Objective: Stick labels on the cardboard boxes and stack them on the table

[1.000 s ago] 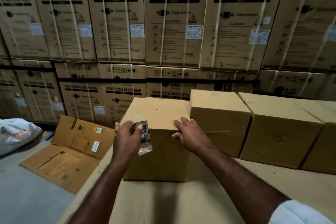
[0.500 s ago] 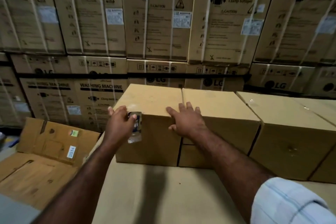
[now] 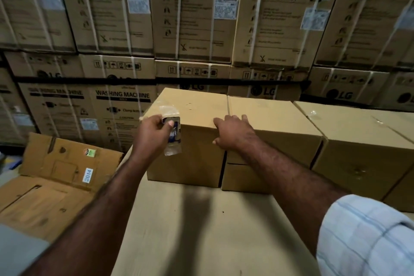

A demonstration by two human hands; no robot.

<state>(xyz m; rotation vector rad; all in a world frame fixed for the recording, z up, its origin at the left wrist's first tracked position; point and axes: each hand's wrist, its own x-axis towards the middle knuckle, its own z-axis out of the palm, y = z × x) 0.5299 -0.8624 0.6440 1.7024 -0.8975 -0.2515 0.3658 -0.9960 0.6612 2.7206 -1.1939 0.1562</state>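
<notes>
A plain cardboard box (image 3: 197, 157) stands at the left end of a row of boxes on the table (image 3: 190, 226). It sits tight against the second box (image 3: 275, 125), and a third box (image 3: 363, 148) follows to the right. My left hand (image 3: 152, 134) pinches a small blue-and-clear label packet (image 3: 173, 134) at the first box's upper left edge. My right hand (image 3: 235, 132) rests on the box's top right corner with fingers spread over the seam between the two boxes.
A flattened carton (image 3: 58, 177) with stickers lies on the floor to the left of the table. A wall of large strapped washing machine cartons (image 3: 201, 18) rises behind the row.
The first box has been pushed back and right until it meets the second box. Both hands travelled with it, the left still holding the packet.
</notes>
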